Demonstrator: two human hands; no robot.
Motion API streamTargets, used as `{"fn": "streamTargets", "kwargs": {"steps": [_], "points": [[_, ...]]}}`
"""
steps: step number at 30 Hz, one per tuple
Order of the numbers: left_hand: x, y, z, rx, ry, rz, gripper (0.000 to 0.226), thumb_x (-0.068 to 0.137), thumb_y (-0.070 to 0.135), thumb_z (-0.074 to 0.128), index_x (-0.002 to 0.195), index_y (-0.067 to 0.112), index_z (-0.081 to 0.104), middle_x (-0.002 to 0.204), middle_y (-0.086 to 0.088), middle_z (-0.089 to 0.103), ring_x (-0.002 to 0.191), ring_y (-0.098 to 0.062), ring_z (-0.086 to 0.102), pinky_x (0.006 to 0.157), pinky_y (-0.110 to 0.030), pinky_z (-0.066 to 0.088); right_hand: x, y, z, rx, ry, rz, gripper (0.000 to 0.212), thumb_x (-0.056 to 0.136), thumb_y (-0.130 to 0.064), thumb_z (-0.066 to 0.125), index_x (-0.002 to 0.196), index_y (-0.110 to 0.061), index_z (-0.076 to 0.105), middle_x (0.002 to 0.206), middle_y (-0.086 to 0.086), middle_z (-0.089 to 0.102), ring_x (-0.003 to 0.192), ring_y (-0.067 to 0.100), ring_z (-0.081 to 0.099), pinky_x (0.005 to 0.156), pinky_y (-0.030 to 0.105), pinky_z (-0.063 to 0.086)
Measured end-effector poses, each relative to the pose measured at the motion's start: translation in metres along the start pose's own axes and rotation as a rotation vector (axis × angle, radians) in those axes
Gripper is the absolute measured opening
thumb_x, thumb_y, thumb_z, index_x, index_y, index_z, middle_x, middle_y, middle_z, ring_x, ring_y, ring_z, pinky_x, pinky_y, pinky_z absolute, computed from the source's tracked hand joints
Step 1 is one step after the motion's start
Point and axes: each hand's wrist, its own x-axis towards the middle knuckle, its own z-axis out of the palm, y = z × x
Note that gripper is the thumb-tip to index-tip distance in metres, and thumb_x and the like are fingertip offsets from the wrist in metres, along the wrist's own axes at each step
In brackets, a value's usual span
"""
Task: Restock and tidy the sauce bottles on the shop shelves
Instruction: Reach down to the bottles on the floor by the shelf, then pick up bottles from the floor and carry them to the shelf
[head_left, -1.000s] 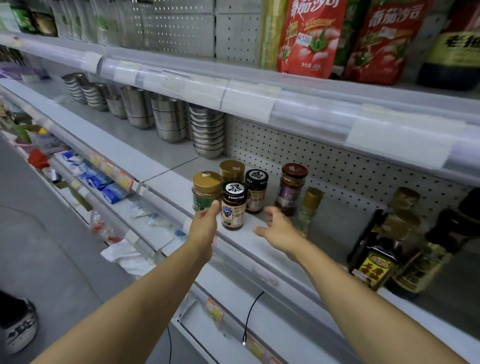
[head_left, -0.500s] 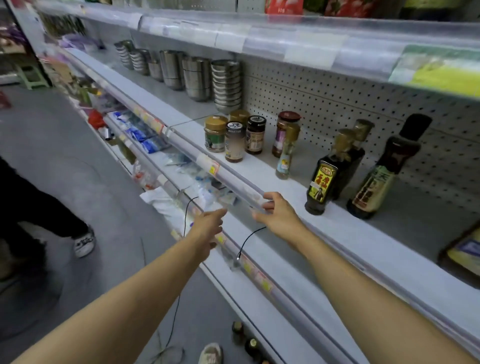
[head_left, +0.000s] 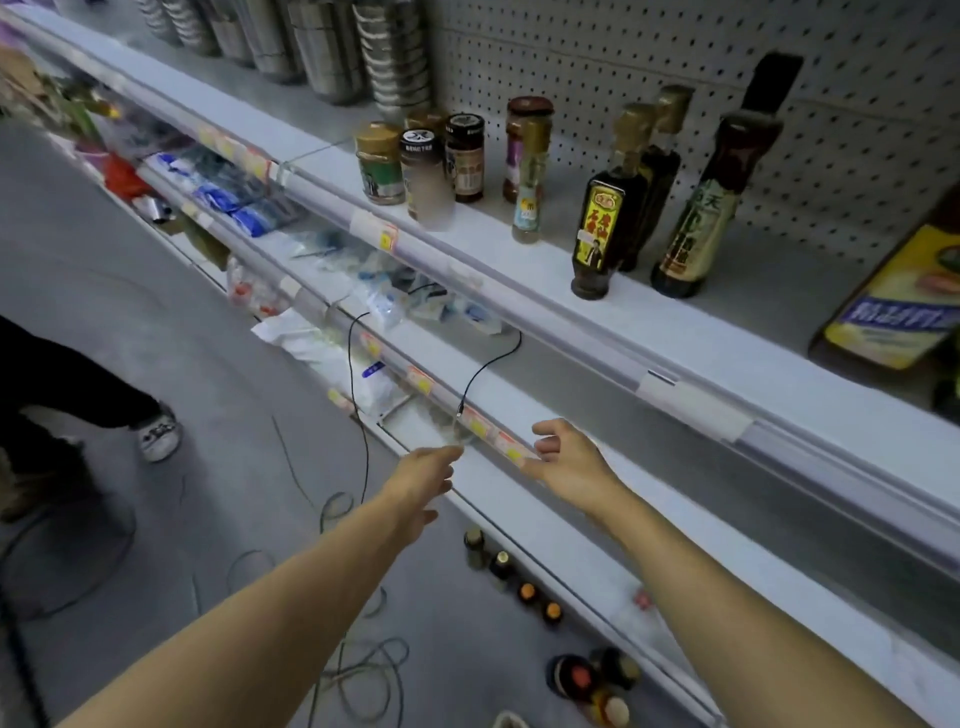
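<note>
Now both reach low, toward floor stock, I judge; left hand (head_left: 423, 475) flat, fingers straight, empty; right hand (head_left: 569, 460) loosely curled, holding nothing; spare bottles (head_left: 524, 584) stand on the floor against the shelf base; shelved sauce bottles (head_left: 597, 228) grouped above, front-facing.

Jars (head_left: 415, 161) left of bottles (head_left: 670, 192) on shelf (head_left: 675, 332)

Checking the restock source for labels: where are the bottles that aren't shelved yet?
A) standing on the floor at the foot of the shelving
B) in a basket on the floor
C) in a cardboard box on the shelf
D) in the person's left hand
A: the loose bottles stand on the grey floor by the shelf base, and both the left hand and right hand are empty.
</note>
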Motion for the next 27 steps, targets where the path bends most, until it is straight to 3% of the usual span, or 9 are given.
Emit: {"fn": "streamTargets", "kwargs": {"steps": [7, 12, 20, 23, 27], "points": [[0.000, -0.059, -0.015, 0.090, -0.125, -0.052, 0.029, 0.095, 0.037, 0.052, 0.117, 0.020, 0.047, 0.132, -0.005, 0.051, 0.121, -0.021, 0.048, 0.100, -0.043, 0.036, -0.043, 0.056, 0.030, -0.010, 0.031, 0.177, 0.052, 0.087, -0.020, 0.066, 0.134, -0.015, 0.043, 0.135, 0.007, 0.048, 0.120, 0.019, 0.048, 0.100, 0.032, 0.042], [-0.002, -0.095, -0.015, 0.133, -0.186, -0.075, 0.027, 0.096, 0.036, 0.051, 0.116, 0.019, 0.046, 0.126, -0.006, 0.052, 0.115, -0.021, 0.049, 0.098, -0.044, 0.034, -0.080, 0.094, 0.041, -0.003, 0.100, 0.304, 0.051, 0.086, -0.020, 0.067, 0.131, -0.014, 0.045, 0.131, 0.009, 0.049, 0.116, 0.019, 0.051, 0.093, 0.029, 0.044], [-0.004, -0.146, 0.022, 0.241, -0.295, -0.121, 0.028, 0.095, 0.035, 0.053, 0.115, 0.016, 0.047, 0.125, -0.006, 0.052, 0.115, -0.021, 0.048, 0.094, -0.041, 0.034, -0.123, 0.157, 0.049, 0.044, 0.182, 0.475, 0.048, 0.086, -0.017, 0.066, 0.130, -0.012, 0.046, 0.127, 0.010, 0.052, 0.114, 0.022, 0.052, 0.098, 0.034, 0.045], [0.008, -0.167, 0.029, 0.267, -0.283, -0.139, 0.033, 0.094, 0.033, 0.055, 0.120, 0.014, 0.050, 0.122, -0.005, 0.054, 0.108, -0.019, 0.050, 0.087, -0.037, 0.037, -0.118, 0.181, 0.062, 0.050, 0.169, 0.522, 0.047, 0.084, -0.015, 0.066, 0.126, -0.013, 0.047, 0.119, 0.008, 0.054, 0.107, 0.023, 0.056, 0.087, 0.034, 0.049], [0.043, -0.196, 0.035, 0.294, -0.236, -0.114, 0.030, 0.096, 0.019, 0.053, 0.125, 0.013, 0.052, 0.120, -0.005, 0.054, 0.101, -0.019, 0.049, 0.078, -0.030, 0.036, -0.088, 0.232, 0.089, 0.101, 0.167, 0.552, 0.051, 0.076, -0.014, 0.072, 0.122, -0.013, 0.050, 0.120, 0.009, 0.055, 0.108, 0.023, 0.057, 0.095, 0.040, 0.050]]}}
